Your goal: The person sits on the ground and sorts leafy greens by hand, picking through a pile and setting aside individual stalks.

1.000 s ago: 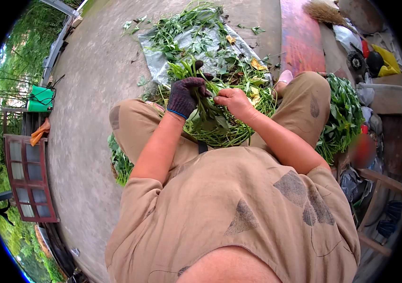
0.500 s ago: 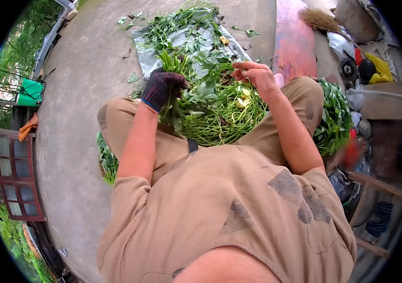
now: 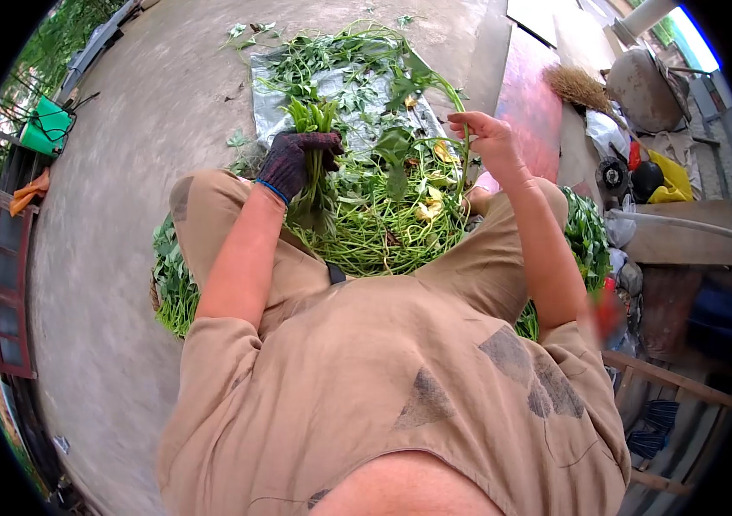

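My left hand (image 3: 297, 163), in a dark knitted glove with a blue cuff, is closed round a bunch of leafy greens (image 3: 312, 116), cut stems upward and leaves hanging below. My bare right hand (image 3: 488, 142) pinches a long leafy vine (image 3: 447, 93) that arches up to the left and trails down past my fingers. Between my legs lies a heap of green stems (image 3: 392, 232) with a few yellowed leaves (image 3: 430, 205) on top. Beyond it, more loose vines (image 3: 331, 56) lie scattered over a grey plastic sheet (image 3: 269, 90).
Bundled greens stand by my left leg (image 3: 175, 292) and right leg (image 3: 588, 236). To the right are a pink-red board (image 3: 531, 99), a straw broom (image 3: 579, 86), a yellow bag (image 3: 668, 176) and a wooden frame (image 3: 675, 378). A green bin (image 3: 46, 127) stands at the left.
My right hand has moved slightly right and now holds up a long vine over the heap. The left hand keeps its bunch in nearly the same place. The view has shifted a little.
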Available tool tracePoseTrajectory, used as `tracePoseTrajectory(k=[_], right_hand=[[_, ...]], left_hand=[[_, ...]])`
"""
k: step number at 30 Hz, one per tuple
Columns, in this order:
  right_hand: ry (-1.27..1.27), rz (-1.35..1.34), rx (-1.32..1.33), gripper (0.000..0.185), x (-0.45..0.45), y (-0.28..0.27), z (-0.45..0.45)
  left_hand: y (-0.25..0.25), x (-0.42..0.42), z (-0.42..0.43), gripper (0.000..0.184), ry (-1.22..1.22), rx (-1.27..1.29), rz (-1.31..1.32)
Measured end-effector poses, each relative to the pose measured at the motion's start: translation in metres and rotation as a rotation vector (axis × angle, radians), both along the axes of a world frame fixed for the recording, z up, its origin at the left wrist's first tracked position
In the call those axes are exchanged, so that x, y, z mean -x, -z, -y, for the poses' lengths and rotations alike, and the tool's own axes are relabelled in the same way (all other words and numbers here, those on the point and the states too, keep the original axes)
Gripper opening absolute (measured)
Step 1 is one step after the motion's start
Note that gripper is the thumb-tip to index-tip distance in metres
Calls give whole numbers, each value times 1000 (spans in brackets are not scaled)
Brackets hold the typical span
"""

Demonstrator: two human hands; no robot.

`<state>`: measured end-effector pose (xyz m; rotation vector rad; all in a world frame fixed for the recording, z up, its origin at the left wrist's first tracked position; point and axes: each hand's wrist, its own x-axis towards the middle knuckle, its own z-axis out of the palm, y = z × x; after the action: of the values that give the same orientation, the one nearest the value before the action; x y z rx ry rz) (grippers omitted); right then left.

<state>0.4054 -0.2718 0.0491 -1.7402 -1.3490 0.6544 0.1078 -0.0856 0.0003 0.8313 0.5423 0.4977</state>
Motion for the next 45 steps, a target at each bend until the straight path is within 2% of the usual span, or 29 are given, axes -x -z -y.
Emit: tracePoseTrajectory(k=[1,4,5,8,10,11,14,18,21,24,25,29,32,33,36,37,38,40,42,44,45], right_hand=[[30,80,-70,35,1,3,-4],[254,587,5,26,13,-19,-4],[307,691,-152,16,9,-20,-5],[430,956,-31,12,4,-54,-4],[417,991,-141,12,-17,-60,-4],[412,1010,-198,12,-25,-61,-4],[378,-50,-89,14,-10,-56,-3],[371,-347,-25,16,39,-14,0],[334,-595,19,19,77,8,1],[270,-681,52,18,103,25,-1],[254,-710,52,17,109,26,1],[259,-688,82,18,111,29,5],[271,-692,98,18,103,27,9],[270,-691,90,18,103,28,11],[262,-693,67,18,100,35,16],[260,-694,56,18,98,37,17],[281,-713,55,18,94,36,18],[326,-755,56,18,88,36,20],[289,-854,80,19,84,41,20],[279,-880,120,21,87,46,14],[258,-892,127,23,88,49,11]], left_hand=[[1,-1,-1,22,-26,-2,6],[3,1,-6,20,-6,0,67],[3,2,-8,19,-5,17,92],[2,6,-11,19,11,33,149],[-2,9,-7,19,-12,50,116],[-4,10,-8,20,55,78,125],[0,-1,-1,22,-136,106,102],[-8,-14,22,22,-172,-118,121],[-2,-31,42,25,-132,-146,56],[6,-41,47,23,-98,-38,69],[11,-45,47,22,-89,108,102],[18,-47,40,14,-101,333,70],[24,-48,37,14,-76,248,-47],[17,-48,41,15,-51,120,-150],[46,-51,23,14,-213,-107,-369],[48,-47,14,11,-335,-30,-411],[52,-37,-1,10,-377,116,-349],[48,-31,-14,13,-352,168,-309],[44,-39,6,13,-120,132,-123],[28,-51,46,14,44,17,-53],[26,-56,59,15,65,63,-73]])
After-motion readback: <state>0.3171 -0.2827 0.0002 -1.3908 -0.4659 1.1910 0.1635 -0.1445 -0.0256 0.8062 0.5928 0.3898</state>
